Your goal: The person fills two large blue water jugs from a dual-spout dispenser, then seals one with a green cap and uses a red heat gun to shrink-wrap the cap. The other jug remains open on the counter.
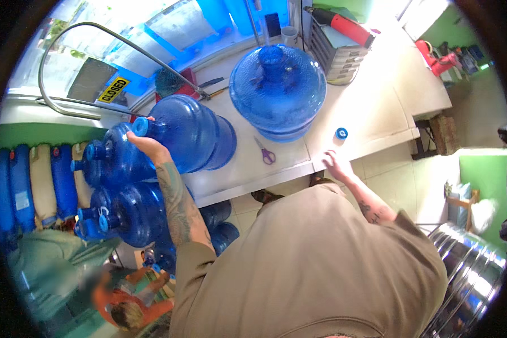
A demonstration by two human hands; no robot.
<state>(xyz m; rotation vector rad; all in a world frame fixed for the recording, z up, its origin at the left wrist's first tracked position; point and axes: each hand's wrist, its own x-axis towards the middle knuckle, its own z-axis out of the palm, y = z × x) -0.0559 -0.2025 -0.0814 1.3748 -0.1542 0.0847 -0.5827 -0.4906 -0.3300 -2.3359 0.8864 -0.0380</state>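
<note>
My left hand (150, 145) grips the capped neck of a large blue plastic water jug (194, 131). This jug tilts to the left, its base on the white counter (253, 179). A second blue water jug (279, 101) stands upright farther right, with a cap on its neck. My right hand (338, 165) is empty at the counter's front edge, fingers loosely bent. Just beyond it lies a loose blue bottle cap (341, 134). Between the jugs and the front edge rests a pair of purple-handled scissors (266, 154).
More blue jugs (139, 211) are stacked left of the counter. A curved metal pipe (105, 31) arches over the left end. A red heat gun (348, 27) lies on a box at the back. Someone in orange (131, 304) is at lower left. A shiny metal tank (469, 270) stands right.
</note>
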